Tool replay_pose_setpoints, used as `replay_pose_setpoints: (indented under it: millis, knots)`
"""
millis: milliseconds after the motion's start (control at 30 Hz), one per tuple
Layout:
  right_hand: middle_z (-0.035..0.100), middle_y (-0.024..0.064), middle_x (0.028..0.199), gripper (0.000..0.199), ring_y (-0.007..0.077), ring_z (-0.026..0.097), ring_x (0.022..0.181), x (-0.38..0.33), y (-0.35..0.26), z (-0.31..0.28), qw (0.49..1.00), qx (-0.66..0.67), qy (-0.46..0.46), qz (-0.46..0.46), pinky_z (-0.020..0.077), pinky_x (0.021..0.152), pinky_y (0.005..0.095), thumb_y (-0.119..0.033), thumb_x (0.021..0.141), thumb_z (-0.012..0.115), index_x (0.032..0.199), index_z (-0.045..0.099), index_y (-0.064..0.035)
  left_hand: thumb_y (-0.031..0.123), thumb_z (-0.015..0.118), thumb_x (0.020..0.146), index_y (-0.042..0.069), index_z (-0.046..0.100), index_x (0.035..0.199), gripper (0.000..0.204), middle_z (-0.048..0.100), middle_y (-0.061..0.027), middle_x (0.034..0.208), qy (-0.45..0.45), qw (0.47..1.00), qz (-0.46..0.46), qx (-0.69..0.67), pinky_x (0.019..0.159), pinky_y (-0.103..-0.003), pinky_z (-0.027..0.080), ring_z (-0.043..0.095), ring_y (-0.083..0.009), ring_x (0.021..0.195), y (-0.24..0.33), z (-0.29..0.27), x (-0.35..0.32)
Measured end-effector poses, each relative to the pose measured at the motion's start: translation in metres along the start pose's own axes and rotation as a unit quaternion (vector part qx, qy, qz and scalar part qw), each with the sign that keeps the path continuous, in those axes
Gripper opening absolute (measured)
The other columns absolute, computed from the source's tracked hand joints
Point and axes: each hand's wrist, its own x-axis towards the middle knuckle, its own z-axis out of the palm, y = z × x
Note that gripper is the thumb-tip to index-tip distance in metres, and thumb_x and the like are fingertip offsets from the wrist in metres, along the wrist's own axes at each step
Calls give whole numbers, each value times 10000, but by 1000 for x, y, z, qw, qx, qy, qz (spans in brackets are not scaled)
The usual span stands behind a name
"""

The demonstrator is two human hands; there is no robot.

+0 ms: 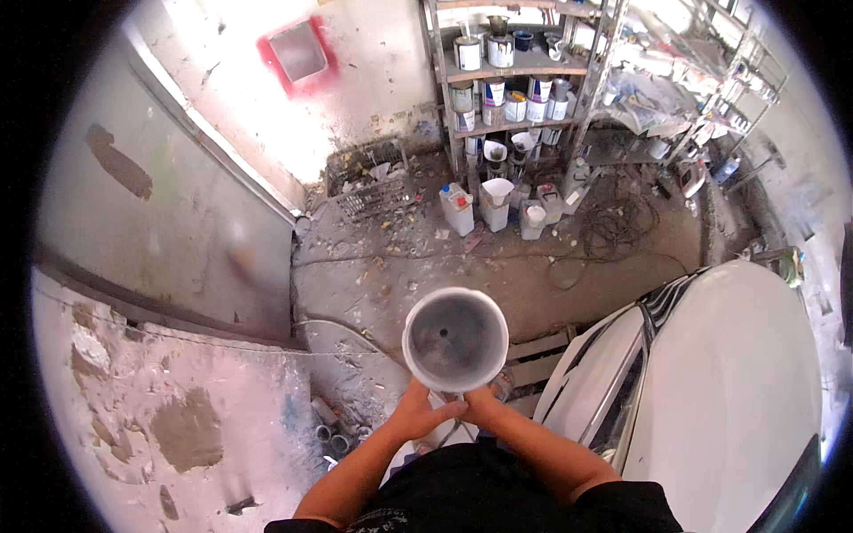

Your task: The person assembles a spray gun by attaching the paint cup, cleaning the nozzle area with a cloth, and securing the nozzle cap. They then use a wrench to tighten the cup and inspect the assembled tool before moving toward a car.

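A round white cup [455, 338] with a grey inside and a small hole at its bottom is held upright in front of my body, its open mouth facing the camera. My left hand [423, 412] grips the part under the cup from the left. My right hand [482, 406] grips it from the right, touching the left hand. What the cup is attached to is hidden beneath it and my fingers.
A white car [729, 382] fills the right side. A metal shelf rack [511, 80] with paint cans stands at the back, plastic jugs [458, 209] and tangled cables [613, 226] lying on the dirty floor. A patched wall [160, 222] runs along the left.
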Motion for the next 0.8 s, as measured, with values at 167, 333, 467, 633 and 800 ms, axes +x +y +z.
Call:
replay_pose_setpoints:
  millis: [167,333,467,633,800]
  knots:
    - [444,249,1225,656,437,486,1083,20,43,-49,996,-73,-28,-30,415,911,425,-116,652,709,1244,440,-37,198,762,702,-1,603,1076,453,614,-132,1090,-52,995,-78,-32,925,-350,411,564,-220,1040,16,12,64]
    - [427,239,1288,683,425,459,1152,41,82,-72,986,-149,-58,-48,409,946,420,-147,689,709,1291,404,-48,157,753,691,22,641,1016,369,649,-115,1034,28,999,7,-29,895,-344,440,596,-232,987,-6,30,107]
    - [439,225,1289,635,413,449,1167,58,102,-91,984,-151,-89,18,413,954,417,-247,769,657,1316,394,-63,155,738,692,27,650,987,333,664,-142,995,67,991,56,99,856,-359,468,626,-263,948,-40,28,134]
    - [579,178,1070,382,365,519,1085,78,95,-147,928,-320,-172,83,445,885,439,-244,791,597,1118,553,-51,195,755,670,33,657,956,343,678,-141,903,133,984,56,101,764,-357,499,654,-282,858,-39,1,185]
    - [565,236,842,299,419,555,822,80,107,-196,923,-301,-131,202,430,724,496,-273,913,433,834,543,-6,126,792,679,-2,592,1039,431,640,-99,991,167,985,21,-44,795,-319,474,606,-171,917,-78,-43,248]
